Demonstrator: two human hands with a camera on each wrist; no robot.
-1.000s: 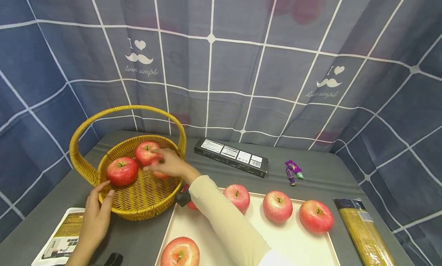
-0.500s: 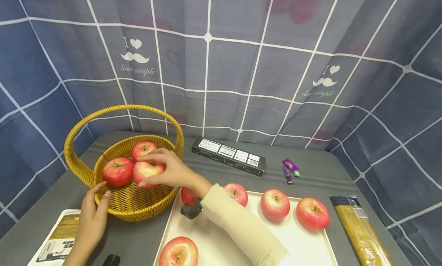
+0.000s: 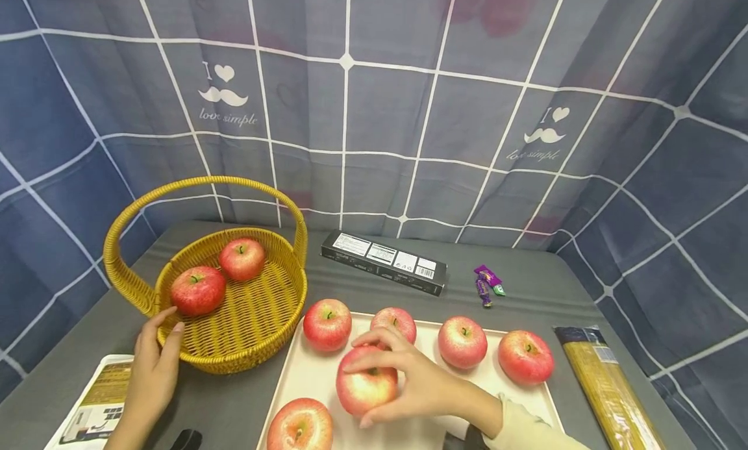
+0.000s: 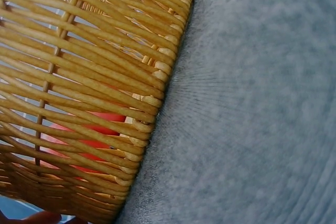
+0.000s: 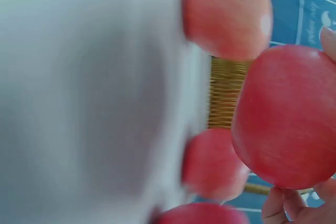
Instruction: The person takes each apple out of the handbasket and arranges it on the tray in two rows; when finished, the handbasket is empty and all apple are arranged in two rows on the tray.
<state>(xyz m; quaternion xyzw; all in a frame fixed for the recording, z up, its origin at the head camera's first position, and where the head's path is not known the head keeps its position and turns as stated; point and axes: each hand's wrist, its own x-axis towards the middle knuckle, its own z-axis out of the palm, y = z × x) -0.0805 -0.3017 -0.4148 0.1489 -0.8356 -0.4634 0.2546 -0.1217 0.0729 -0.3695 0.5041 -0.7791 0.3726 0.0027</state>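
My right hand grips a red apple just above the white tray, between the tray's other apples. Several apples lie on that tray, among them one at the front and one at the back left. The right wrist view shows the held apple close up, with fingers under it. My left hand rests against the front wall of the yellow wicker basket, fingers fairly straight. Two apples sit inside the basket. The left wrist view shows the basket's weave with red behind it.
On the grey tablecloth, a black box and a purple candy lie behind the tray. A spaghetti pack lies at the right edge and a printed packet at the front left. Blue checked curtains close in the back and sides.
My right hand has lifted an apple out of the basket and carried it right and toward me, over the tray. The left hand has stayed on the basket.
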